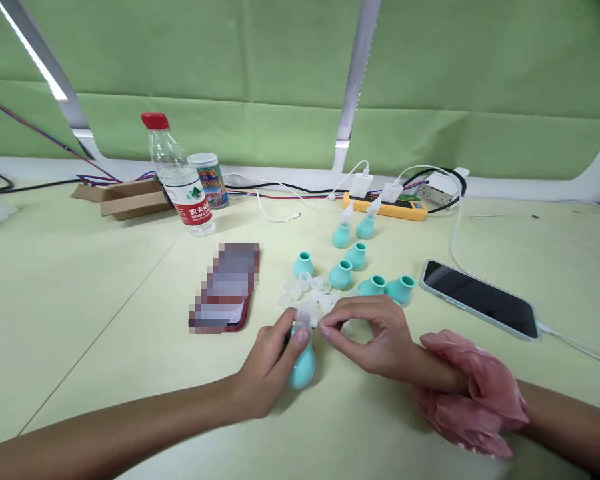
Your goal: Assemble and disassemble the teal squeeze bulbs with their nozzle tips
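My left hand (275, 357) is closed around the neck of a teal rubber squeeze bulb (303, 370), which has a translucent plastic piece (307, 312) at its top. Just to the right, my right hand (375, 337) makes a pinch with thumb and forefinger; whatever is between the fingertips is too small to make out. Beyond both hands lies a pile of small translucent plastic parts (293, 291). Several open-necked teal bulbs (341, 275) stand or lean around the pile. Farther back are two teal bulbs (341, 235) with translucent pointed nozzles fitted.
A phone with a red case (243, 313) lies left of the pile, and a black-screened phone (480, 300) on a cable lies right. Behind stand a water bottle (180, 180), a can (211, 180), a cardboard box (135, 200) and a yellow power strip (405, 208). A pink scrunchie (473, 393) circles my right forearm.
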Demonstrator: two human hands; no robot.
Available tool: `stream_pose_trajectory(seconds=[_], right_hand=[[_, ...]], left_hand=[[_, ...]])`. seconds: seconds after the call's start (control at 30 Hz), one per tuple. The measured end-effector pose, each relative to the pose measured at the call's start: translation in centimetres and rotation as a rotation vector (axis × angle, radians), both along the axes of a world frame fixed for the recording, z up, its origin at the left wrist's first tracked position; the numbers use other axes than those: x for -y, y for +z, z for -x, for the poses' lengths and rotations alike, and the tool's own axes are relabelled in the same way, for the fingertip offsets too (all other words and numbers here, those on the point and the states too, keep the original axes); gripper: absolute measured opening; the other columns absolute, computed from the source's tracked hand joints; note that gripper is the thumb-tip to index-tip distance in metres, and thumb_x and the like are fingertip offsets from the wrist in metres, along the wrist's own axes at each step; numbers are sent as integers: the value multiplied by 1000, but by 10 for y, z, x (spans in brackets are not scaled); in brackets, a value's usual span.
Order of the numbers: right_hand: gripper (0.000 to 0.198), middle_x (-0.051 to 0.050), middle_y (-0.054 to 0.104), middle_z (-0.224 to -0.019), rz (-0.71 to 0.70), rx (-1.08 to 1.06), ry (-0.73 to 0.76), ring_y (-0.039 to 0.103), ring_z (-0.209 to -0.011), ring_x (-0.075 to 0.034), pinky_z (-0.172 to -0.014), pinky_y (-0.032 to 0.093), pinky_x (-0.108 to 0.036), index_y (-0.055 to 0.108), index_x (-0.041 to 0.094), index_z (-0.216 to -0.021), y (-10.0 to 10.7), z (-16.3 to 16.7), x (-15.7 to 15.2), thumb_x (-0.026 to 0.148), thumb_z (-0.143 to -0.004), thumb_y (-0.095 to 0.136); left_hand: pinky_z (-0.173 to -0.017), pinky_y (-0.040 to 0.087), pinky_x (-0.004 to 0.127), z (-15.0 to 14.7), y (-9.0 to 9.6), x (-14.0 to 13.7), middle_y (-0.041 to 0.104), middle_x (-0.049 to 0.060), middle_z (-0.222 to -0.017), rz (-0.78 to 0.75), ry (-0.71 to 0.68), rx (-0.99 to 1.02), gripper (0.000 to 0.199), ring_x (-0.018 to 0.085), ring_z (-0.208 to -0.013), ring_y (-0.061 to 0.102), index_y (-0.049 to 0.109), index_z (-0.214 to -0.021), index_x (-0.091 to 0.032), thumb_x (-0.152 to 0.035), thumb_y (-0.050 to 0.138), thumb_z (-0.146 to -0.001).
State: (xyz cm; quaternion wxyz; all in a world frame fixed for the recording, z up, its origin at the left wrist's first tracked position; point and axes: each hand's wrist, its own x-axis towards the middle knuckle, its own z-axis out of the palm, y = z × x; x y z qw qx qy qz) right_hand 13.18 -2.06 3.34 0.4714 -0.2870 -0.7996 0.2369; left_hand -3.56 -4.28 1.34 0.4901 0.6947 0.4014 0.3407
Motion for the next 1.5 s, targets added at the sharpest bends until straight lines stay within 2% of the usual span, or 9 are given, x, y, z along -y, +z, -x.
stream_pose_trajectory(seconds=[0.17, 0.43, 0.53, 0.67, 0.87, 1.1, 1.17, 1.33, 1.5], right_hand=[[6, -2, 63, -61, 97, -85, 6, 57, -53, -11, -49, 48, -23, 64, 16, -73, -3, 1, 0, 14, -67, 62], [11, 0, 65, -63, 4, -115, 68, 58, -55, -11, -49, 47, -23, 67, 21, -77, -7, -3, -9, 14, -69, 63], [15, 0, 66, -68, -116, -34, 88, 59, -60, -11, -53, 48, -23, 66, 21, -81, -8, -6, -11, 12, -71, 61], [16, -2, 65, -68, -310, 113, 3, 58, -63, -13, -56, 49, -25, 64, 18, -83, -8, -6, -6, 9, -73, 56], [13, -2, 65, -66, -169, 38, -62, 59, -61, -12, -54, 49, -24, 65, 20, -80, -8, 1, 2, 13, -74, 55], [7, -1, 63, -55, 272, -79, 77, 54, -48, -10, -42, 42, -21, 68, 17, -68, -4, 0, -8, 19, -70, 61], [6, -1, 63, -56, 260, -70, 97, 55, -50, -11, -43, 42, -22, 67, 17, -67, -3, -1, -10, 19, -69, 62], [6, -2, 62, -57, 67, -9, 69, 54, -51, -10, -47, 43, -23, 63, 15, -68, -5, -3, -8, 16, -72, 59], [5, 0, 59, -59, 14, 51, 28, 52, -53, -9, -50, 42, -22, 59, 16, -72, -6, -2, -5, 13, -73, 55]], left_hand=[[-53, 29, 24, 0, 0, 0, 43, -2, -64, 18, 15, 23, 29, 10, -57, 36, 42, -85, -15, -40, 28, -87], [-51, 29, 23, 0, -1, 0, 45, -1, -63, 55, -20, 60, 32, 11, -56, 39, 44, -88, -15, -42, 26, -87], [-50, 27, 23, 0, -1, 0, 41, -2, -60, 66, -7, 55, 32, 10, -54, 36, 43, -84, -15, -43, 27, -86], [-49, 25, 22, 0, -1, 0, 32, -4, -57, 39, 17, 32, 28, 9, -52, 29, 42, -81, -16, -41, 30, -86], [-50, 27, 22, -1, -1, 0, 33, -4, -58, 22, 40, 45, 27, 9, -54, 29, 43, -85, -16, -39, 29, -87], [-51, 27, 22, -1, -1, -1, 35, -4, -60, 35, 26, 46, 29, 9, -55, 31, 44, -85, -16, -40, 29, -87], [-51, 27, 22, 0, -2, 0, 36, -4, -60, 37, 21, 42, 29, 9, -55, 31, 43, -84, -16, -41, 29, -87], [-51, 27, 22, 0, -3, 0, 38, -4, -60, 24, 16, -3, 28, 9, -54, 32, 43, -83, -16, -40, 30, -87], [-51, 27, 22, -2, -2, 0, 35, -4, -59, 9, 34, 11, 27, 9, -54, 31, 44, -88, -16, -39, 29, -87]])
